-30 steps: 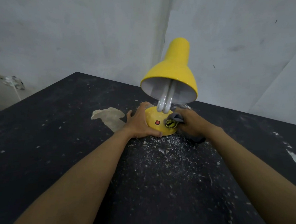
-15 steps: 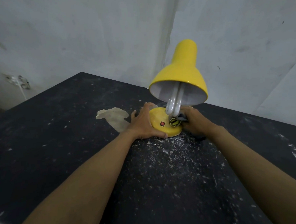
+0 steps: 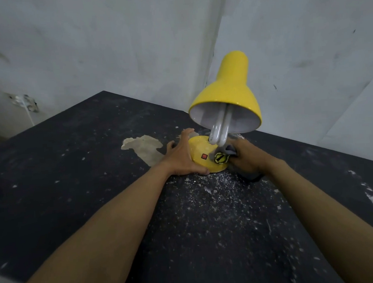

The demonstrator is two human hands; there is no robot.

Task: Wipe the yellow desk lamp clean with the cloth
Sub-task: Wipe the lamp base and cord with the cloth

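Observation:
The yellow desk lamp [image 3: 227, 91] stands on the black table, its shade tilted toward me with a white bulb [image 3: 220, 132] hanging out. Its round yellow base [image 3: 200, 150] carries a red switch and a yellow-and-black round sticker. My left hand [image 3: 182, 159] grips the left side of the base, fingers wrapped around its rim. My right hand [image 3: 247, 157] is closed on a grey cloth [image 3: 230, 148] and presses it against the right side of the base. Part of the cloth hangs out under the hand; the lamp's neck is hidden behind the shade.
The black tabletop [image 3: 74, 168] is dusted with white specks and crumbs [image 3: 212, 189], thickest just in front of the lamp. A pale beige patch [image 3: 145, 148] lies left of the base. Grey walls meet in a corner behind; a broken wall socket [image 3: 23, 102] sits far left.
The view has shifted, so the lamp sits further right in frame. My right hand has slid the cloth slightly along the right of the base. My left hand keeps its grip.

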